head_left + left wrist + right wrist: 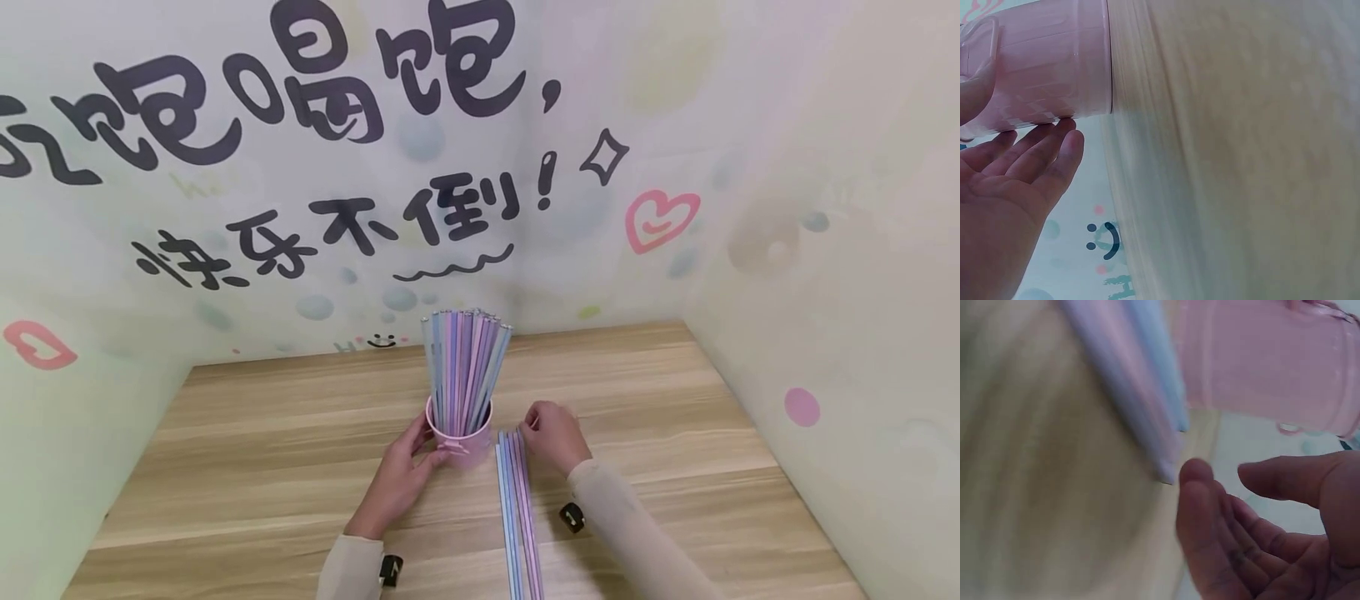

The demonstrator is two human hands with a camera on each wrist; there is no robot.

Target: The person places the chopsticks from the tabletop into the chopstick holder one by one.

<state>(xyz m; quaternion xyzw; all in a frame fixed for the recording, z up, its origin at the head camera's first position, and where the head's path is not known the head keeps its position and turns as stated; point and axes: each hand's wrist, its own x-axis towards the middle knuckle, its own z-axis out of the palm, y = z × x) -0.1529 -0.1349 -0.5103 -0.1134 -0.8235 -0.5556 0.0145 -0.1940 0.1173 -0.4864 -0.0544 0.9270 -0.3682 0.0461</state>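
A pink cup [467, 457] stands on the table, packed with long, slim pastel sticks [459, 367] in blue, pink and purple. Around its left side my left hand [401, 477] holds it, thumb toward the front. The left wrist view shows those fingertips [1067, 140] right at the cup's wall. Just right of the cup, several more sticks [513, 500] lie side by side, pointing toward me. My right hand [555, 435] is at their far ends, fingers bent. In the right wrist view its thumb [1285, 478] and forefinger stand apart with nothing between them.
The wood-grain table [285, 442] meets a white wall [585, 258] with black lettering behind the cup. Side walls [832, 333] close in the table left and right. A small black device [572, 517] sits by my right wrist, another [391, 570] by my left.
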